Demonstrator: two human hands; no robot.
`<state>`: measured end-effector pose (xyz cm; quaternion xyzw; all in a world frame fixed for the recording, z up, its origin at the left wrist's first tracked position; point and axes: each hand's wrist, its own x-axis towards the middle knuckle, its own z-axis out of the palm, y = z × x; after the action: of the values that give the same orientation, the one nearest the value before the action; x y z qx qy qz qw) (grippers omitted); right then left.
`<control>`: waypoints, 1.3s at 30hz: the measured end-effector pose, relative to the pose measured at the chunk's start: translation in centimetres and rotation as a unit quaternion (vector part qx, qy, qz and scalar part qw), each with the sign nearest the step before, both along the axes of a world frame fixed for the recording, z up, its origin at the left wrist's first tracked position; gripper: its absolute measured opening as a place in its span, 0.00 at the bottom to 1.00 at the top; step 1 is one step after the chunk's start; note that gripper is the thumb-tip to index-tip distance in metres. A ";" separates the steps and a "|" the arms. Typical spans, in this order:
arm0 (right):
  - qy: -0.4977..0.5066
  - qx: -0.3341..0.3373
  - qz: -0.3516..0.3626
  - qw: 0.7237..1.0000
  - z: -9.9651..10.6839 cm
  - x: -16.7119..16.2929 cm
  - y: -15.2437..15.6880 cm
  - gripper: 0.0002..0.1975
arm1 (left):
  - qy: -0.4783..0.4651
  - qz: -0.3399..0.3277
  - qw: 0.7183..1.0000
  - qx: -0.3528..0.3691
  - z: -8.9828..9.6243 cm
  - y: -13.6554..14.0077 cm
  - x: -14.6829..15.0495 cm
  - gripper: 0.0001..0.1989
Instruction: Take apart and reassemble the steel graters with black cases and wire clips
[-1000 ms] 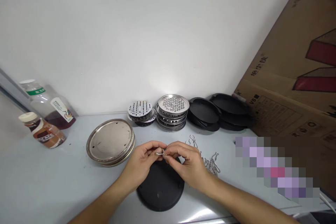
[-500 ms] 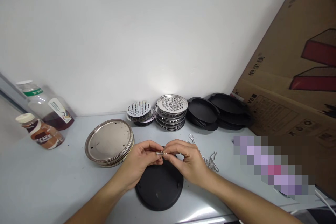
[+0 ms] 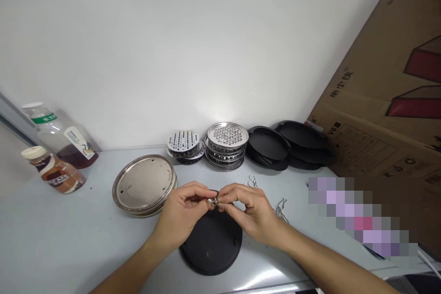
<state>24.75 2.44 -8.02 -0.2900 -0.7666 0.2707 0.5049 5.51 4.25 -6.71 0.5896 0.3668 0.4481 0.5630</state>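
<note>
Above a round black plate [image 3: 212, 250], both hands meet fingertip to fingertip on a small shiny metal piece [image 3: 211, 202], whose exact kind is partly hidden by the fingers. My left hand [image 3: 186, 209] pinches it from the left between thumb and fingers. From the other side, the thumb and fingers of my right hand [image 3: 248, 206] grip its right end. The black plate lies on the table below, its far edge covered by the hands. Just beyond my right hand lie several bent wire clips with loops [image 3: 281, 209], partly blocked from sight.
A stack of round metal plates [image 3: 144, 183] stands at left. Along the wall are perforated grater discs [image 3: 183, 141], a taller grater disc stack [image 3: 227, 135] and black round trays [image 3: 268, 144]. Two bottles [image 3: 60, 174] stand far left; a large cardboard box [image 3: 372, 124] leans right.
The small metal piece has turned between my fingertips and shows a rounder, shinier side. Both hands stay in nearly the same place; the view has shifted slightly.
</note>
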 end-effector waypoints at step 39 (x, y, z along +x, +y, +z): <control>0.200 -0.395 0.088 0.893 -1.2 -0.7 1.4 0.23 | 0.217 0.041 0.947 0.234 -1.3 0.7 -0.3 0.07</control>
<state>24.09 3.84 -9.21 -0.3367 -0.5020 0.6465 0.4654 5.21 4.90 -8.00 0.7717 0.3891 0.4056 0.2975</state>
